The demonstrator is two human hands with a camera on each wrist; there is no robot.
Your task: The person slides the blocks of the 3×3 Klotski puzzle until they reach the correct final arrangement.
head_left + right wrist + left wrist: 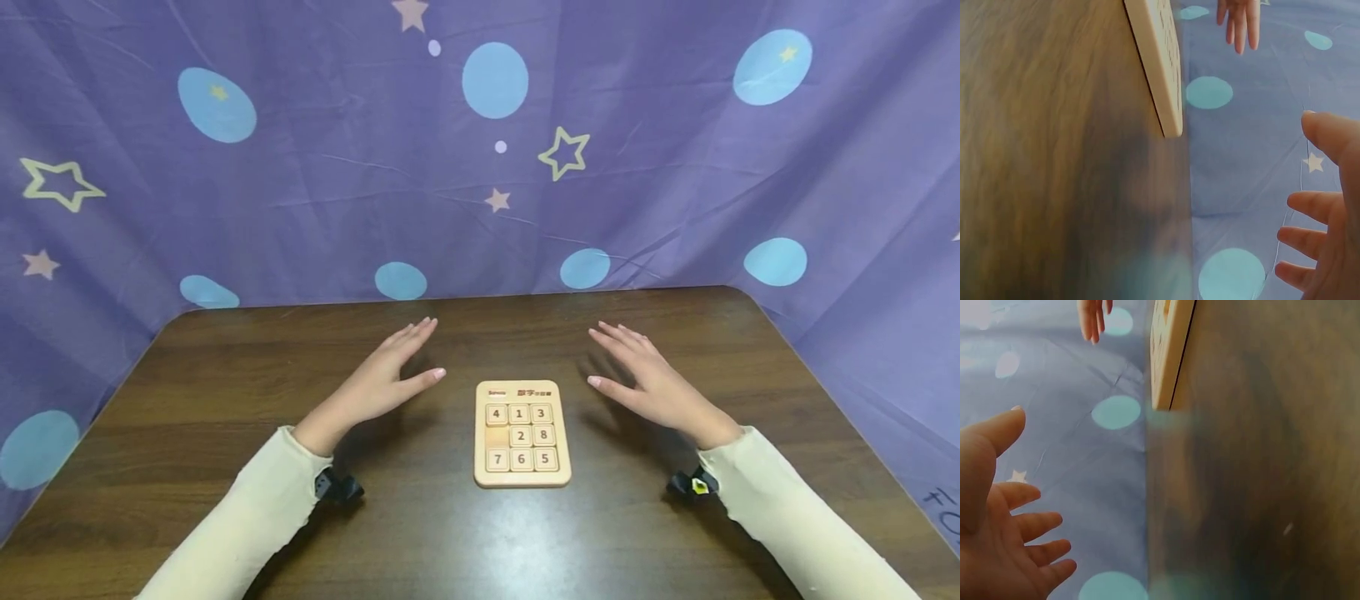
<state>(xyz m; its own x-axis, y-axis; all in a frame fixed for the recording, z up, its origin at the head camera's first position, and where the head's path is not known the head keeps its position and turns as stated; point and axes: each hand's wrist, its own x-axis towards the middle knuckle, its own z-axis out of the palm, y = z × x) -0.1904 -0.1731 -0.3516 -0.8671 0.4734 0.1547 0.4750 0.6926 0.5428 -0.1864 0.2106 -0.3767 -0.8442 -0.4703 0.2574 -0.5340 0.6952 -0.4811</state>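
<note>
Number puzzle board (522, 480), 1 in all, 8 numbered tiles (521, 436) and 1 bare slot (496, 437), on 1 table (195, 392), between left hand (378, 379) and right hand (652, 383), both released, held outstretched, apart from the board.

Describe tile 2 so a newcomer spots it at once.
On the brown table, between the left hand and right hand, lies a pale number puzzle. The tile sits at its centre, just right of the empty slot; it alone bears a 2.

The wood-grain table (225, 375) is glossy, the number board (496, 437) smooth, perhaps wooden.
</note>
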